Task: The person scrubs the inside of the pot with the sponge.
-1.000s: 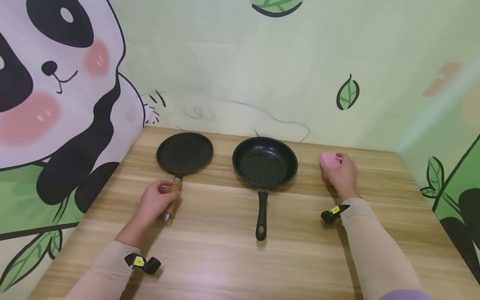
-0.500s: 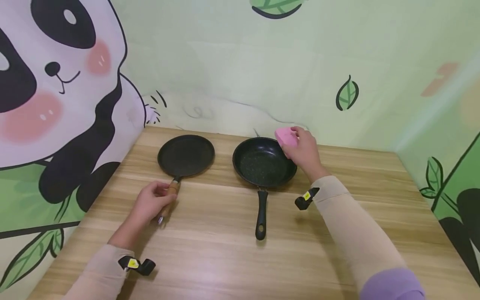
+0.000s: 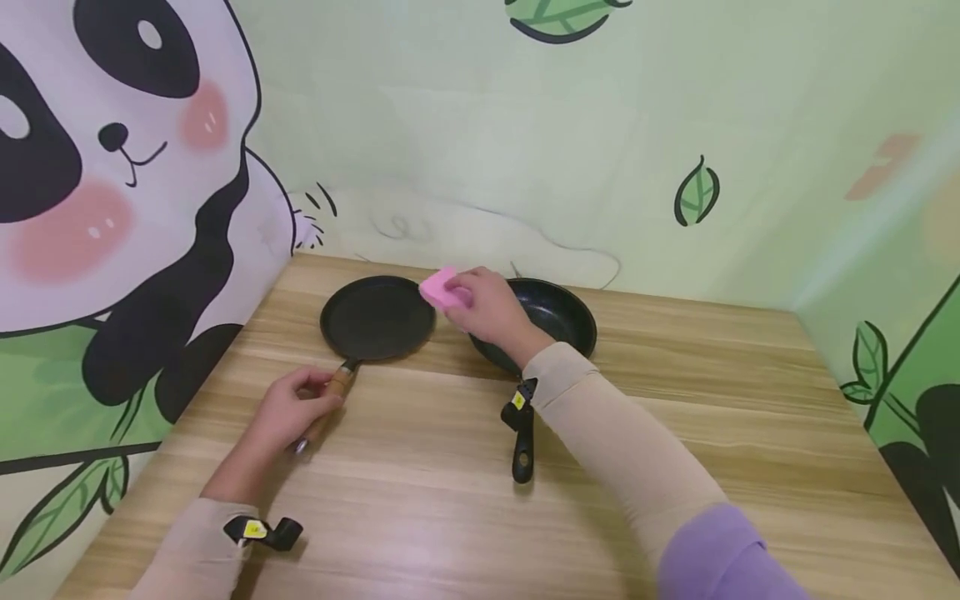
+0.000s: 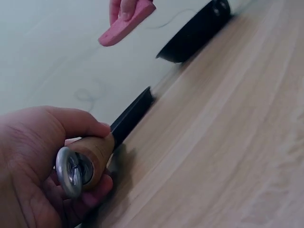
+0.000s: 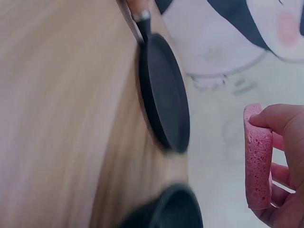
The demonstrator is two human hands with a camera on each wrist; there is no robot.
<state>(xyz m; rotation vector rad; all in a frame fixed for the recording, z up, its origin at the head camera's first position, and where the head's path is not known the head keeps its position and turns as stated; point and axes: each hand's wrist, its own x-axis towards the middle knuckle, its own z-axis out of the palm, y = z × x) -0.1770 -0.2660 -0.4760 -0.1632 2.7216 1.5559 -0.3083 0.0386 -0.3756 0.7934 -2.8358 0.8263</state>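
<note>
Pink foam fills the grip of my right hand [image 3: 491, 310]: a sponge [image 3: 438, 289], just left of centre in the head view, with my thumb on one face and my fingers clamped against the other. From above, its left end meets the upper right rim of the flat pan [image 3: 377, 318], but both wrist views show it up in the air, apart from the pans, with the pale green wall [image 3: 450, 100] behind it.

My left hand [image 3: 296, 408], left of centre and lower in the frame, has its thumb and fingers curled round the wooden handle [image 3: 339, 384] of that flat pan. The handle slants down to the lower left, and a metal ring [image 4: 69, 172] at its end shows large in the lower left of the left wrist view. Whether the flat pan lies fully on the table [image 3: 420, 500], I cannot tell.

Beside it, in the middle of the frame, sits a deeper frying pan [image 3: 561, 318], partly hidden by my right hand and cuff, its black handle [image 3: 523, 454] pointing towards the bottom edge. My right sleeve [image 3: 615, 442] runs in from the lower right, beige and then purple; my left sleeve [image 3: 195, 542] enters at the lower left. A painted panda [image 3: 161, 108] takes up the upper left, and a green leaf [image 3: 697, 196] marks the wall at the upper right
</note>
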